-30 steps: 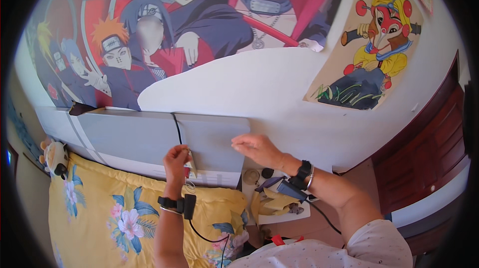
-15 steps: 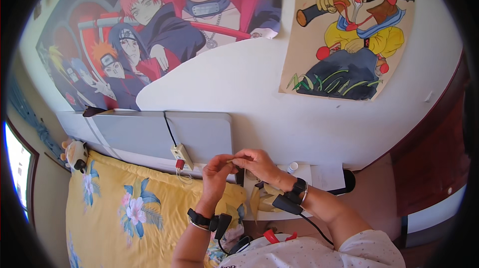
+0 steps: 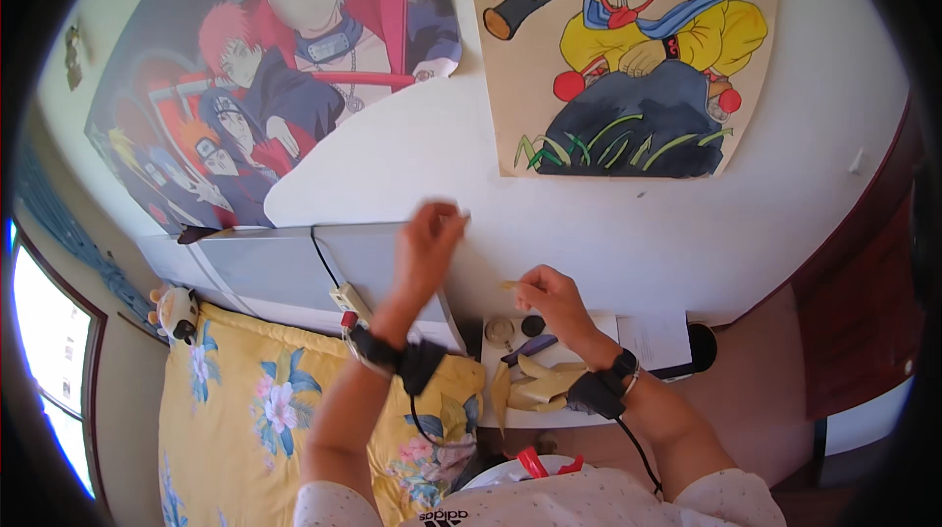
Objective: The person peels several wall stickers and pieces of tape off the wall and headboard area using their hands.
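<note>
My left hand (image 3: 428, 244) is raised in front of the wall, above the end of the grey headboard. Its fingers are pinched together, with a tiny pale bit at the tips that is too small to name. Lower and to the right, my right hand (image 3: 557, 306) pinches a small tan scrap (image 3: 508, 285) between thumb and forefinger. Beneath it, several curled tan sheets (image 3: 538, 385) lie on a white bedside table (image 3: 579, 419). Beside them are a dark purple, long narrow object (image 3: 530, 348), a black round object (image 3: 533, 327) and a round pale container (image 3: 499, 333).
To the left is a bed with a yellow floral cover (image 3: 235, 409) and a plush toy (image 3: 179, 313). A power strip (image 3: 349, 303) hangs by the headboard (image 3: 265, 267). One poster (image 3: 294, 56) and a painting (image 3: 628, 105) are on the wall. White paper (image 3: 653, 342) lies at the table's right.
My hands, together before, are now apart. The left has risen toward the wall; the right has shifted right and slightly up, a tan scrap showing in its fingers. The view has shifted too.
</note>
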The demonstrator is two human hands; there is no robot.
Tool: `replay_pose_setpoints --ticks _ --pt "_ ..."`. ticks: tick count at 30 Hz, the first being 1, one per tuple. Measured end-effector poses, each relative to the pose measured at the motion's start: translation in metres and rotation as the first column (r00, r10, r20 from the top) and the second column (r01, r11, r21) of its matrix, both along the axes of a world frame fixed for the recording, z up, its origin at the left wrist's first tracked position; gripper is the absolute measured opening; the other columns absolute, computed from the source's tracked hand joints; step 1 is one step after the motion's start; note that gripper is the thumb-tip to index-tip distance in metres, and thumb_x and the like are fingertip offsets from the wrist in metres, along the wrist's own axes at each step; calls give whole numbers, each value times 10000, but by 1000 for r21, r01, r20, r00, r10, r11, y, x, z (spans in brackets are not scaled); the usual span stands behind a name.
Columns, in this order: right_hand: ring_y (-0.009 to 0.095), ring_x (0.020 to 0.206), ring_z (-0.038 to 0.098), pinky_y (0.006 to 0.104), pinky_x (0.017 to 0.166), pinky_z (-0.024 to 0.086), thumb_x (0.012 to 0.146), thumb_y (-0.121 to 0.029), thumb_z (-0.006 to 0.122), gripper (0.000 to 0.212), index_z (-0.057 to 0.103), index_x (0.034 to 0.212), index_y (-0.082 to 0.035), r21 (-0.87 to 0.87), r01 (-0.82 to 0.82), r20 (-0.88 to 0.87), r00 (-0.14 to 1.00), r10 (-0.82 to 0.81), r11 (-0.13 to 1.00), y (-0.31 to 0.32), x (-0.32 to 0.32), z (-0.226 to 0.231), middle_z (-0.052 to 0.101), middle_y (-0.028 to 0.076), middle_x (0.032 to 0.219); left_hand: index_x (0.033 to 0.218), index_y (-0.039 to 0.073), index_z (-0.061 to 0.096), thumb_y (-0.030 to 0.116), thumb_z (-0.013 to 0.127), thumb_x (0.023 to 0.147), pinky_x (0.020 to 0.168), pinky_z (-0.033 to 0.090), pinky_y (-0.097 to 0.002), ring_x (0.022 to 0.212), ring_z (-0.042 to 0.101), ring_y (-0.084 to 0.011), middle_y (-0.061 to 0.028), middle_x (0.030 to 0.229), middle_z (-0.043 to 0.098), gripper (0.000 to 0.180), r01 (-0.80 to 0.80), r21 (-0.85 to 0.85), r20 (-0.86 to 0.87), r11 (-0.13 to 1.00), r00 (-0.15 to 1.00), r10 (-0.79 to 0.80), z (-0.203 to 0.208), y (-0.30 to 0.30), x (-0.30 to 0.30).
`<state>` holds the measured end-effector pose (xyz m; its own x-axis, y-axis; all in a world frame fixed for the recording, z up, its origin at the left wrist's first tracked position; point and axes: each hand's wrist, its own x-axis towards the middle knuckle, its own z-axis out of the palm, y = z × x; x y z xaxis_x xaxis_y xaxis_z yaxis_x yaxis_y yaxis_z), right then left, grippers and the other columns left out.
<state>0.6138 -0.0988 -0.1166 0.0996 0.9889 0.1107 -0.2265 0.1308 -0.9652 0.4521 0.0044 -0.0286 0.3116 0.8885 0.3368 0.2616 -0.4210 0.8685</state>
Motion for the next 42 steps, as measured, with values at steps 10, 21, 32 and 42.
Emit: replay_pose_setpoints --ticks 10,21,32,42 --pt "112 641 505 243 639 411 887 -213 464 222 470 752 -37 -141 113 -102 987 -128 984 -53 32 -17 549 57 708 765 24 530 324 591 794 629 421 -411 711 537 -328 -130 741 542 308 74 878 -370 472 730 574 142 75 47" --pt "117 648 478 257 648 408 902 -205 409 273 436 686 -39 -75 68 -97 992 -75 995 -48 16 -11 533 70 702 671 39 520 125 514 799 648 378 -388 688 518 -317 -128 705 526 154 209 863 -407 459 827 388 148 92 33" --pt "103 675 513 232 653 422 888 -156 459 190 511 786 -5 -27 50 35 998 -49 998 -15 -3 25 558 57 756 653 -18 486 83 539 757 575 413 -410 643 506 -375 -188 684 503 155 225 791 -332 568 939 91 164 91 -1" --pt "120 676 563 231 582 468 860 -97 495 106 513 910 -6 312 124 36 989 -142 942 89 -15 159 561 62 747 650 -33 462 56 559 743 531 383 -388 572 467 -352 -179 638 473 161 212 762 -306 612 950 53 168 78 -25"
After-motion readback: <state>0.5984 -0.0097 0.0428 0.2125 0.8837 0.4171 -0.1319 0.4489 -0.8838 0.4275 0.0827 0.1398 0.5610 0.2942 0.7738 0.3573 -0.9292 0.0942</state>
